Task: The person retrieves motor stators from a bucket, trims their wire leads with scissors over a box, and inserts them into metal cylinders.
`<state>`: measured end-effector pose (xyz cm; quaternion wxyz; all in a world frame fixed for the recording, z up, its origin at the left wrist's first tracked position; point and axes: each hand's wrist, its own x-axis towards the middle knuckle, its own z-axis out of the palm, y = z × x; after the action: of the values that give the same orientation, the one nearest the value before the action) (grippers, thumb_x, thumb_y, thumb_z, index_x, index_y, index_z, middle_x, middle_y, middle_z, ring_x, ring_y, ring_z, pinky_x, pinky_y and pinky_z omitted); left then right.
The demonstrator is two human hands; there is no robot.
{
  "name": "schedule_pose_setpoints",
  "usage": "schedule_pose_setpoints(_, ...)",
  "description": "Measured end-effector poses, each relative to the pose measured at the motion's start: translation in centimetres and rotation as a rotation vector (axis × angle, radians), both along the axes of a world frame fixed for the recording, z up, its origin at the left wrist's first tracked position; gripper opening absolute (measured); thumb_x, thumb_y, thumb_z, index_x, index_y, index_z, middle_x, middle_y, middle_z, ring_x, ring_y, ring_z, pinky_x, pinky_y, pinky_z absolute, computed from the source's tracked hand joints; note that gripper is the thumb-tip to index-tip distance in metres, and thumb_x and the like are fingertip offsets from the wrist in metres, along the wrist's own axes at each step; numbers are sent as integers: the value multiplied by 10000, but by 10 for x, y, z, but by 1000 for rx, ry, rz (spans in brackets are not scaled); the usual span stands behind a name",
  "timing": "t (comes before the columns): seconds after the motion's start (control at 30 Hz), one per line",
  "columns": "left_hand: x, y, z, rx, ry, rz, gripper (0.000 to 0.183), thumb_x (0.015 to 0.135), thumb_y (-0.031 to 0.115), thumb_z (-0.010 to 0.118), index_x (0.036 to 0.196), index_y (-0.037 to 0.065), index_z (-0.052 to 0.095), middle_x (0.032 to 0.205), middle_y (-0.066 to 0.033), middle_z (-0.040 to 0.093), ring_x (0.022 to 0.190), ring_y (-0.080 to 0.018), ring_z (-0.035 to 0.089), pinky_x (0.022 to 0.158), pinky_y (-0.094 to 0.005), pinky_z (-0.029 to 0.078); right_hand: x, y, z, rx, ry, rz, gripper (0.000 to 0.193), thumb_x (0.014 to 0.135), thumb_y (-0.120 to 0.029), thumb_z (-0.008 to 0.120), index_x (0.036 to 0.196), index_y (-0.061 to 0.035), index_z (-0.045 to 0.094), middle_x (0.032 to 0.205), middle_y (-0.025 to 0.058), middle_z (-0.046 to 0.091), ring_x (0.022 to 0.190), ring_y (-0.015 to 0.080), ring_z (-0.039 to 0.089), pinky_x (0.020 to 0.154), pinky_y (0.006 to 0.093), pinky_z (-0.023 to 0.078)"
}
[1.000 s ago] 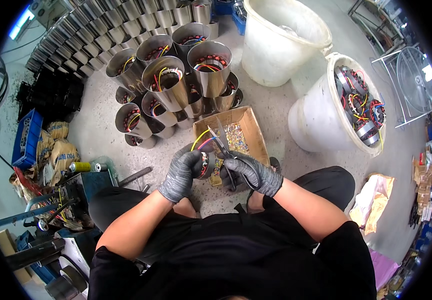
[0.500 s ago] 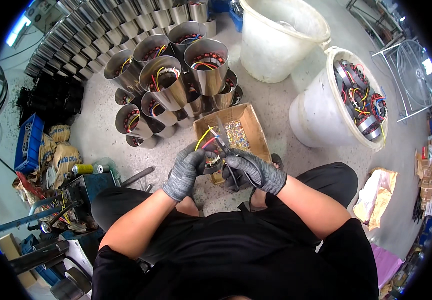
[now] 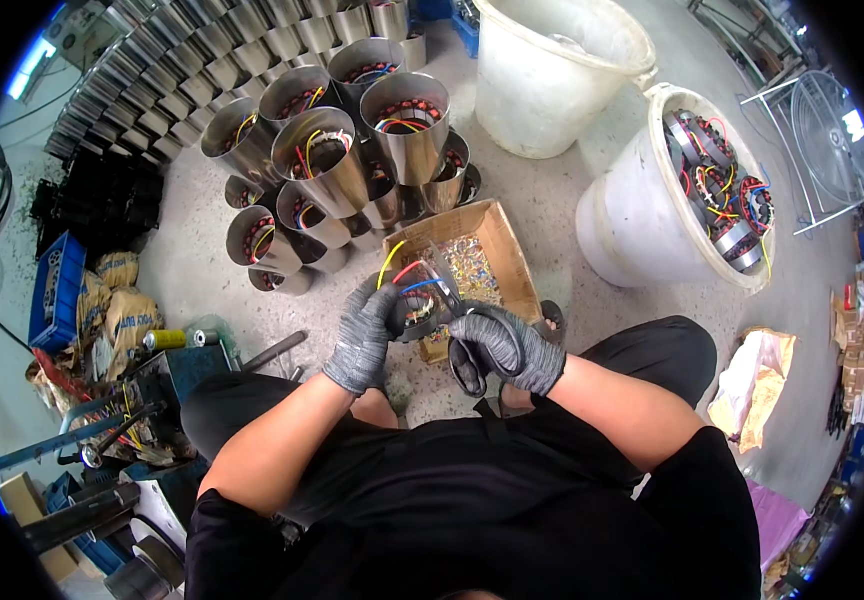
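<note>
My left hand (image 3: 366,335), in a grey knit glove, is closed on a motor stator (image 3: 419,312) with red, yellow and blue wire leads. The yellow lead (image 3: 385,262) and the red lead bend up and away past my fingers. The blue lead runs right, toward the scissors. Gripped in my gloved right hand (image 3: 514,348) is a pair of black-handled scissors (image 3: 449,292), its blades beside the leads. Below both tools stands an open cardboard box (image 3: 508,247) with many small coloured wire clippings (image 3: 470,268) in it. My right fingers partly hide the handles.
Steel cylinders with stators inside (image 3: 324,170) stand stacked ahead. A white tub of stators (image 3: 622,220) is at the right, an open white tub (image 3: 542,100) behind it. A bench with metal tools (image 3: 167,385) sits left. A torn paper bag (image 3: 752,385) lies on the floor at right.
The scissors have moved slightly down, and their handles look wider apart. The blue lead now shows stretched out beside the blades. My left hand stays on the stator.
</note>
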<state>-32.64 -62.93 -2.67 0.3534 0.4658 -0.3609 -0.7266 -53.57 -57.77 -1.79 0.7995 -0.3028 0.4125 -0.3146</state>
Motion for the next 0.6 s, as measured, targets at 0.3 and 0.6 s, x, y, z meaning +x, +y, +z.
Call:
schedule_pose_setpoints(0.3,-2,4,-10,-37,-39,-63,335,1028,263,466,1231,4,529,986,-54,627,840,-111,635,747,-247,555,3,20,-23,133,-82,-92,300,907,-172,528,1129,30,522,693,78,614,491,171,587,457,284,491)
schedule_pose_setpoints(0.6,5,4,-26,-127,-116,-80,328,1029,274,467,1231,34,564,695,65,445,598,-36,382,527,-202,353,-7,10,-6,104,-31,-153,338,949,-196,577,1248,-68,485,758,87,605,534,198,619,481,323,539)
